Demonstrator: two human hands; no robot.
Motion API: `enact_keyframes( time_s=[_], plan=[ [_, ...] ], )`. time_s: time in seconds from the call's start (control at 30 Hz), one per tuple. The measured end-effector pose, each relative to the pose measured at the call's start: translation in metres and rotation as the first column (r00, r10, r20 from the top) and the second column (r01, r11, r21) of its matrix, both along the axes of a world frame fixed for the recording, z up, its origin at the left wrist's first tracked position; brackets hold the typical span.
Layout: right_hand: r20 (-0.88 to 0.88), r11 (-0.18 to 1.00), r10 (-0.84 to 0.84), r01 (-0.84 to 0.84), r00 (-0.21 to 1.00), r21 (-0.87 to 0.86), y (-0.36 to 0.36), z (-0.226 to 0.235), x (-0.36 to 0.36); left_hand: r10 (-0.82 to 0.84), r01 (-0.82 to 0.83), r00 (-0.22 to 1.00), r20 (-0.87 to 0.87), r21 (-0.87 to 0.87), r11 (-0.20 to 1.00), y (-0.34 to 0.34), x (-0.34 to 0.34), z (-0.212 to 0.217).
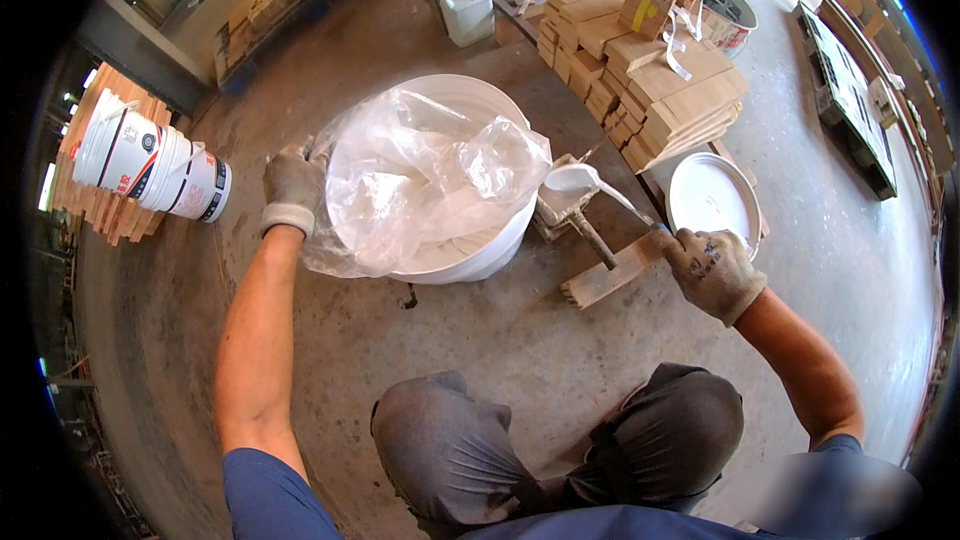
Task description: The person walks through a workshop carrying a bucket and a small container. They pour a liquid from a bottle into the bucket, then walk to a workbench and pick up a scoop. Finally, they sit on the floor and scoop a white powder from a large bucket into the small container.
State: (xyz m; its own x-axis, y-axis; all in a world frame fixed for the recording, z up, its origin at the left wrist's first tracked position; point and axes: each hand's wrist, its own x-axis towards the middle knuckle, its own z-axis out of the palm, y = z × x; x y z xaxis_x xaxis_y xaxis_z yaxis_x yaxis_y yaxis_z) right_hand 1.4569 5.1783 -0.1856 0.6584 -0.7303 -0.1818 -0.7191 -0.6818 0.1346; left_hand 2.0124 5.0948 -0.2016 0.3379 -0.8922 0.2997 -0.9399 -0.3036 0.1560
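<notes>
In the middle of the floor stands a big white bucket, lined with a clear plastic bag that bulges over its rim. Pale material shows dimly through the film. My left hand, in a grey work glove, is closed on the bag's edge at the bucket's left side. My right hand, gloved too, grips the handle of a white ladle. The ladle's bowl is just outside the bucket's right rim. A round white lid lies beyond my right hand.
Between bucket and right hand lie a wooden block and a coated metal piece. Stacked cardboard pieces stand at the far right, a white jug behind the bucket. Two nested pails are at left, a pallet at right.
</notes>
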Motion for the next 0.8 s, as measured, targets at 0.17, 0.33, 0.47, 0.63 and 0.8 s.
enact_keyframes(
  time_s=[0.17, 0.33, 0.47, 0.63, 0.8],
  plan=[
    [0.039, 1.0, 0.022, -0.022, 0.999, 0.009, -0.001, 0.001, 0.0, 0.005, -0.005, 1.0, -0.016, 0.009, 1.0, 0.001, 0.0, 0.002],
    [0.027, 0.999, -0.047, 0.046, 0.999, 0.027, -0.001, 0.0, 0.001, 0.0, 0.001, 1.0, -0.023, 0.013, 1.0, 0.003, -0.009, 0.007],
    [-0.009, 0.999, -0.027, 0.027, 1.0, 0.018, 0.001, -0.002, 0.0, 0.017, -0.017, 0.999, -0.046, 0.008, 1.0, 0.004, -0.006, 0.006],
    [0.026, 0.999, -0.034, 0.034, 0.999, 0.0, 0.001, -0.001, 0.001, 0.051, -0.05, 0.995, -0.082, 0.013, 0.999, 0.002, -0.012, 0.01],
    [0.049, 1.0, -0.001, 0.001, 0.999, 0.001, -0.001, -0.003, 0.0, 0.038, -0.038, 0.999, 0.004, 0.055, 0.998, 0.003, -0.01, 0.009]
  ],
)
